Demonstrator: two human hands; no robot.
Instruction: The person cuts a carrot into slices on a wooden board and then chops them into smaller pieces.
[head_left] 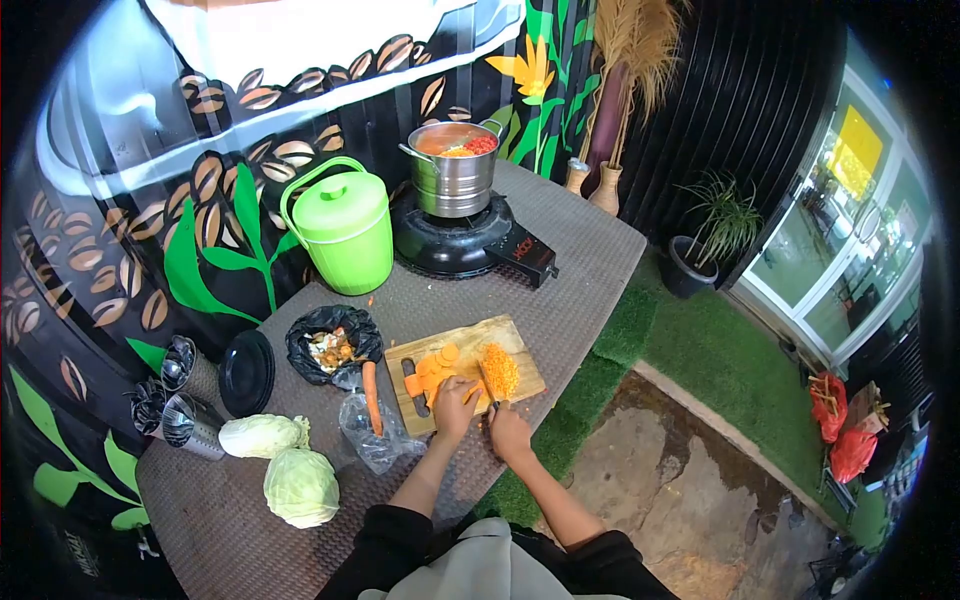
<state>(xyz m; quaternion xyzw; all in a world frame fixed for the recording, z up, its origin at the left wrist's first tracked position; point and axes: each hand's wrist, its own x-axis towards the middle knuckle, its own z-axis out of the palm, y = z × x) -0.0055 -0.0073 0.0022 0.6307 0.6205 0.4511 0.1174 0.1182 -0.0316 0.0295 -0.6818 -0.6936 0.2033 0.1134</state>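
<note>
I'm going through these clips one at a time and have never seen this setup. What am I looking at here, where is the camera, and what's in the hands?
There is no machine here: one fisheye camera on a person's head looks down at their two bare hands. The left hand presses carrot pieces on a wooden cutting board. The right hand grips a knife beside a pile of shredded carrot. On the table also lie a whole carrot, a black bag of scraps, two cabbages, a green bucket, black plates and a steel pot on a black burner.
</note>
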